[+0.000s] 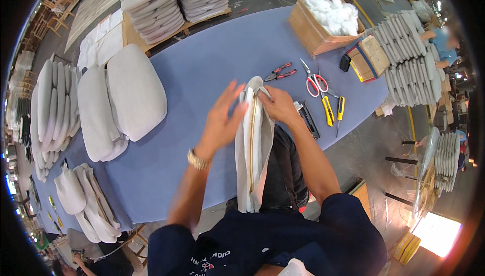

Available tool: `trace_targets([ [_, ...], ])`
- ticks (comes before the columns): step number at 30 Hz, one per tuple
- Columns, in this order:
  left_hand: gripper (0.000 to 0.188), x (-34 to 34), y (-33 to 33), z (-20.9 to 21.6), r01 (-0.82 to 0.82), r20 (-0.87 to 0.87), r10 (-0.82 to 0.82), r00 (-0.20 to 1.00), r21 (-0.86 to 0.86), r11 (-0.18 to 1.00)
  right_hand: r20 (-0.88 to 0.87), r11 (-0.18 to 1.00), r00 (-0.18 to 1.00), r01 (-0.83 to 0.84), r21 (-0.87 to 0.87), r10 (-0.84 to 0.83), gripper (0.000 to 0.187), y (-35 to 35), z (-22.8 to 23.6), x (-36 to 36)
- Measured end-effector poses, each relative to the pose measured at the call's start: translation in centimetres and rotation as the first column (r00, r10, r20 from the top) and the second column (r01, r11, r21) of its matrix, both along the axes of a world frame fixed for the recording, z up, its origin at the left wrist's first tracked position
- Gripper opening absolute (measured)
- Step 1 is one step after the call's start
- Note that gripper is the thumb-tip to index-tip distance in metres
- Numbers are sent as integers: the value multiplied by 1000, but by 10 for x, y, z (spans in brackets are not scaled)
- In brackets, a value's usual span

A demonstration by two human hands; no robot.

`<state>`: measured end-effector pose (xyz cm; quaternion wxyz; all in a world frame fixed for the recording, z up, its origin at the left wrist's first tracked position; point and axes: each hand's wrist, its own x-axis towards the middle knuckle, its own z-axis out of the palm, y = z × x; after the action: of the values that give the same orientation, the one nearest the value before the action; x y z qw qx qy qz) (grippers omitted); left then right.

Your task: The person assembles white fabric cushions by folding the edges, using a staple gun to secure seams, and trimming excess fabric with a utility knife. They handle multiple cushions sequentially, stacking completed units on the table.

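Across the blue-grey felt worktable (202, 64), amid stacked grey cushions (121, 94), scissors (313, 81) and a carton of white stuffing (326, 21), the right hand (278, 105) pinches the upright white cushion cover (252, 149) at the table's near edge while the left hand (222, 119), blurred, presses open-fingered against its side.

Head camera looks steeply down onto the blue table (212, 64).

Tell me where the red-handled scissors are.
Head view: the red-handled scissors lie on the blue table, right of the right hand, between the pliers and yellow-handled tools.
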<state>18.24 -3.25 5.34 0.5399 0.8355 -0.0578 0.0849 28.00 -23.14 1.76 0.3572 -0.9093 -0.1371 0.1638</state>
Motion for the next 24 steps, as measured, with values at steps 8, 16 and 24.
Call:
trace_targets([
  [8, 56, 154, -24, -63, 241, -314, -275, 909, -143, 960, 56, 998, 997, -59, 1, 59, 37, -7, 8, 16],
  [16, 30, 129, -41, -101, 159, -282, -278, 918, -381, 911, 266, 990, 953, -139, -37, 143, 25, -8, -5, -8],
  [24, 24, 115, -32, -105, 149, -155, -261, 953, -511, 847, 253, 994, 961, -107, -18, 108, 24, 4, 2, -34],
])
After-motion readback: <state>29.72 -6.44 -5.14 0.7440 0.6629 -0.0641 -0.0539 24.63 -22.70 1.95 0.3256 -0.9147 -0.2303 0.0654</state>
